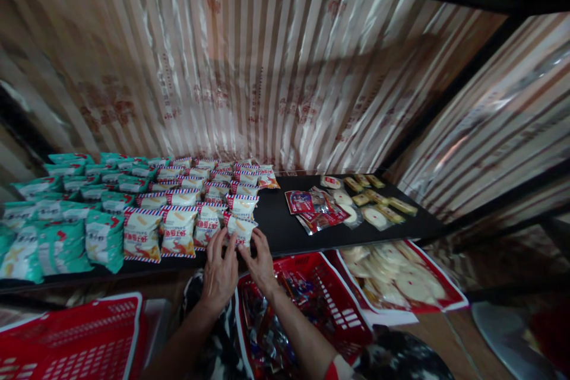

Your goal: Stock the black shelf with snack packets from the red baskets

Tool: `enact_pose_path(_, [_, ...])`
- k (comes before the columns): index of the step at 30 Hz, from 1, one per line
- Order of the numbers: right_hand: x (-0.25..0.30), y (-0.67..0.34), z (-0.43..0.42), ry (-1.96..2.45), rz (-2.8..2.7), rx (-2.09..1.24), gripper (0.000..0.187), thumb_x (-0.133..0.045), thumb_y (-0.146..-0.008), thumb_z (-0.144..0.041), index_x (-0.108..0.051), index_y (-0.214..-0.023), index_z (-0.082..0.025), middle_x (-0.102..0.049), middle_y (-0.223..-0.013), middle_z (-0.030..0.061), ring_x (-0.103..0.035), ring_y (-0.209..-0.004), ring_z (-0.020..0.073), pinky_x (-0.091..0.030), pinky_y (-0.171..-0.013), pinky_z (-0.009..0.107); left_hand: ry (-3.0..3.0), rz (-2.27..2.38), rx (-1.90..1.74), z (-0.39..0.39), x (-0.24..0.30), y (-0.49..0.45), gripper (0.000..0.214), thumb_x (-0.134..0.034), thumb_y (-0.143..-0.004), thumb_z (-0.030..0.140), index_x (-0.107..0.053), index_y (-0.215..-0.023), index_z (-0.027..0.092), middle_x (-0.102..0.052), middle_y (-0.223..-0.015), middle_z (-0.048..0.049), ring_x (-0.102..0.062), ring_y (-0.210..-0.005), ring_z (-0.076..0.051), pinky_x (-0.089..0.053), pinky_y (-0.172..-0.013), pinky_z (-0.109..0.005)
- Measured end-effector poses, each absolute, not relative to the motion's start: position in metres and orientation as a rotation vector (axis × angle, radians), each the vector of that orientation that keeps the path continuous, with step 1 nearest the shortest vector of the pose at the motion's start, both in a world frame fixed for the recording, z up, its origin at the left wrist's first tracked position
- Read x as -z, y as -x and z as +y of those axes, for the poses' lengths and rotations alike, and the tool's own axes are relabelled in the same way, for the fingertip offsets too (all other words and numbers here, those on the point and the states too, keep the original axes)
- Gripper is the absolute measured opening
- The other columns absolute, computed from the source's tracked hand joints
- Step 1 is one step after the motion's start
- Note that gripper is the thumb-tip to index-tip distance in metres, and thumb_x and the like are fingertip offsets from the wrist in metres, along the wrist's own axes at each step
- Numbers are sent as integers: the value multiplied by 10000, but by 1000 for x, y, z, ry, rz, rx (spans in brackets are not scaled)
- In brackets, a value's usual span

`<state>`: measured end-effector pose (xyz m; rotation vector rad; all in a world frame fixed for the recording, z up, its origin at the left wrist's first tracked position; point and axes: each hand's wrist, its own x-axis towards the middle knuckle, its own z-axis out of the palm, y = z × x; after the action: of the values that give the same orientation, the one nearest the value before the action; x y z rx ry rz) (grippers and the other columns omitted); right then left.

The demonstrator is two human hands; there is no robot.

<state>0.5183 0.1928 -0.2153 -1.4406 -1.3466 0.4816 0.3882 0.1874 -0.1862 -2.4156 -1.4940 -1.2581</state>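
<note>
Both my hands meet at a small white snack bag [241,228] with a red-and-blue striped edge, at the front right of the rows on the black shelf [285,214]. My left hand [219,267] has its fingers curled against the bag's left side and lower edge. From the right, my right hand [259,261] grips it with thumb and fingers. More white bags [178,230] of the same kind stand close by on the left, several rows deep. Farther left are rows of teal snack bags [104,237].
Red packets [314,209], round pale packaged items [350,214] and small yellow packs [403,206] lie to the right on the shelf. Below are a red basket [342,309] of wrapped packets, a container of round pale items [401,279] and another red basket [71,332]. Striped sheeting [249,71] hangs behind.
</note>
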Motion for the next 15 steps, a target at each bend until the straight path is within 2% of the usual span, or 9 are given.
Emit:
enact_pose_path(6, [213, -520, 190, 1411, -1336, -534, 442, -623, -752, -437, -593, -1122, -198, -513, -1261, 129, -515, -1151, 256, -479, -927, 387, 2411, -1519, 1265, 185, 187, -389, 426, -412, -874, 162, -416, -1299, 173, -400, -1344, -158, -362, -1272, -278, -402, -1008, -487])
enact_pose_path(9, [206, -526, 187, 1354, -1328, -553, 419, -546, -817, -427, -555, -1170, -201, -511, -1275, 120, -499, -1172, 229, -465, -940, 365, 2400, -1554, 1259, 185, 187, -390, 424, -432, -877, 198, -413, -1300, 171, -399, -1354, -157, -359, -1279, -280, -416, -997, -476])
enact_pose_path(12, [196, -535, 191, 1399, -1241, -518, 365, -447, -876, -407, -561, -1149, -195, -568, -1195, 111, -526, -1126, 212, -423, -977, 387, 2388, -1583, 1285, 186, 188, -392, 476, -460, -873, 244, -365, -1330, 147, -422, -1347, -166, -357, -1288, -278, -415, -1001, -471])
enact_pose_path(15, [185, -542, 209, 1415, -1169, -537, 386, -489, -839, -432, -576, -1116, -178, -609, -1105, 110, -576, -1013, 214, -472, -892, 370, 2364, -1626, 1307, 187, 189, -395, 554, -485, -865, 278, -305, -1359, 106, -432, -1342, -186, -355, -1294, -276, -410, -1009, -464])
